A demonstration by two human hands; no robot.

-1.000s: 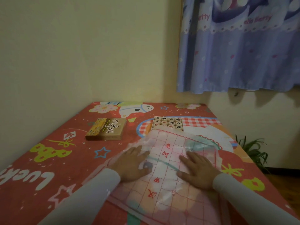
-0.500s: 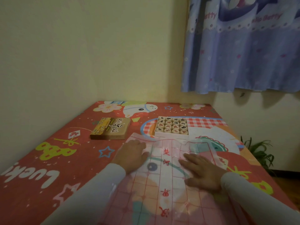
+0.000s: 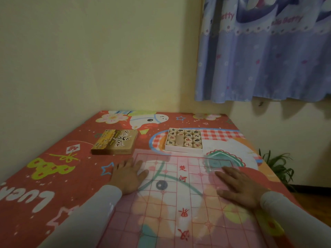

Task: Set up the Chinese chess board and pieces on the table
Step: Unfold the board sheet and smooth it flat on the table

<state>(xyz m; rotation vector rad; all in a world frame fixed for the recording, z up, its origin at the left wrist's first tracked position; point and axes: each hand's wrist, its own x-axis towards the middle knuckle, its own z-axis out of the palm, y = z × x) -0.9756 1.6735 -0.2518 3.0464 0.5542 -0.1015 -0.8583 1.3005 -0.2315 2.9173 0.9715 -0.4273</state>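
- Both hands lie flat on the chess board sheet (image 3: pixel 179 194), a thin see-through plastic sheet with a red grid; the likely reason is that such a sheet curls or creeps on the tablecloth (image 3: pixel 53 176) and needs pressing smooth before pieces go on it.
- The left hand (image 3: pixel 128 176) has straight, slightly spread fingers (image 3: pixel 132 162), palm down, holding nothing; it rests at the sheet's left edge, partly on the sheet and partly on the cloth.
- The right hand (image 3: pixel 240 187) is likewise flat with fingers (image 3: pixel 223 173) extended and gripping nothing, pressing the right part of the sheet.
- The sheet's river characters sit between the two hands, and its far edge lies just beyond the fingertips.
- The tray of pieces (image 3: pixel 184 140) stands beyond the fingertips of both hands, nearer the right hand's side, just beside the sheet's far edge; whether it touches the sheet I cannot tell.
- The wooden discs fill the tray in rows, so none has reached the grid; judging by this, the task is at its early stage.
- The box lid (image 3: pixel 115 142) lies ahead of the left fingertips, near the sheet's far left corner, probably set aside to keep the playing area free.
- A reach forward from either hand would meet the tray next.
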